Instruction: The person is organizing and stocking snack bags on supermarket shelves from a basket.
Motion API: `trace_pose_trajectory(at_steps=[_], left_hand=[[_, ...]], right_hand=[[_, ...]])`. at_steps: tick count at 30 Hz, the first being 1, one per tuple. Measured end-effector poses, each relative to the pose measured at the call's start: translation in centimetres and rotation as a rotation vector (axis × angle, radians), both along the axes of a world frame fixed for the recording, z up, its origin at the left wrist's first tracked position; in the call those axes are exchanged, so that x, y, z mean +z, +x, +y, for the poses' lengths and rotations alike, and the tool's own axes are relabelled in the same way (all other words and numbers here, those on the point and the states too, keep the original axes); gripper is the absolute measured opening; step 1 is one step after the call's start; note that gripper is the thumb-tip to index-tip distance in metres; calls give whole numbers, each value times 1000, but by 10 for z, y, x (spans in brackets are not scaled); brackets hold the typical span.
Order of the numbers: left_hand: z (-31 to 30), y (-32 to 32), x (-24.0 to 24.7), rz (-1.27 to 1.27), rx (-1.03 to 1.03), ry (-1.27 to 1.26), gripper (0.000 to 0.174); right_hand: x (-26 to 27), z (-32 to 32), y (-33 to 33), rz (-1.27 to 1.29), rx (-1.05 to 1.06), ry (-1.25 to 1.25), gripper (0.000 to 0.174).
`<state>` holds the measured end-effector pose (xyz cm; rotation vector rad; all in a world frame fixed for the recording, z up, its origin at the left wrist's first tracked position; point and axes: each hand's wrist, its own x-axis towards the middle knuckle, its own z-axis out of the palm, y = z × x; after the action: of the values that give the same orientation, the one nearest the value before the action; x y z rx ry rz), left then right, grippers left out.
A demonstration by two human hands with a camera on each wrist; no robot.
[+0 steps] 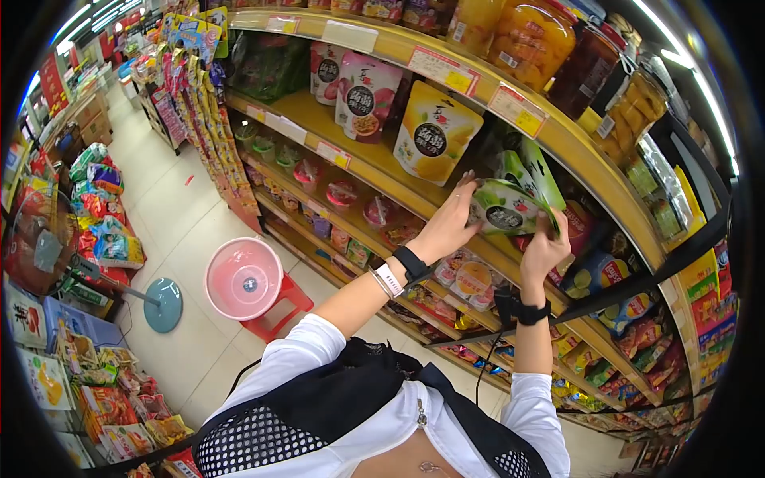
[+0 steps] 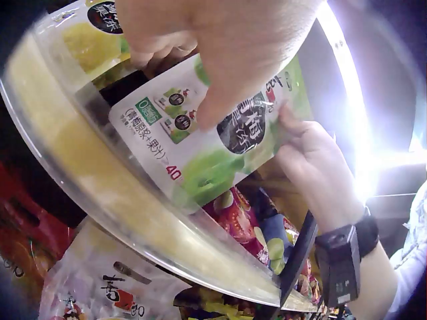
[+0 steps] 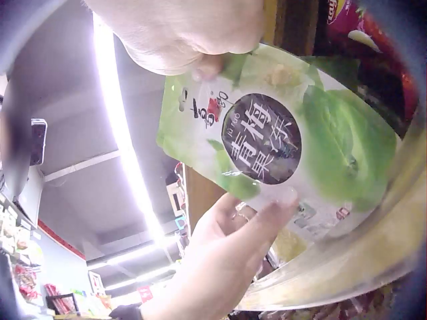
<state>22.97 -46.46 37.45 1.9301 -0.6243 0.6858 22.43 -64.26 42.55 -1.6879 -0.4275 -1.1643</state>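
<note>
Shop shelves (image 1: 381,166) fill the middle; your left hand (image 1: 450,225) and right hand (image 1: 546,251) both pinch a green plum pouch (image 1: 502,213). Loose fingers might drop it.

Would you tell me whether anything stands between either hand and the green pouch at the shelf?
Nothing visible does: the left hand and the right hand both grip the green pouch directly, with bare fingers on it.
</note>
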Motion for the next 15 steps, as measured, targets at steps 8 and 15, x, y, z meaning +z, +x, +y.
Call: trace_pose_trajectory(at_steps=[8,15], left_hand=[[17,-28,37,109,-189,-112,107],[32,-76,9,322,-469,-230,125]], right_hand=[[10,-3,-34,-47,-31,164,10],[-23,-8,-84,85,115,-116,12]])
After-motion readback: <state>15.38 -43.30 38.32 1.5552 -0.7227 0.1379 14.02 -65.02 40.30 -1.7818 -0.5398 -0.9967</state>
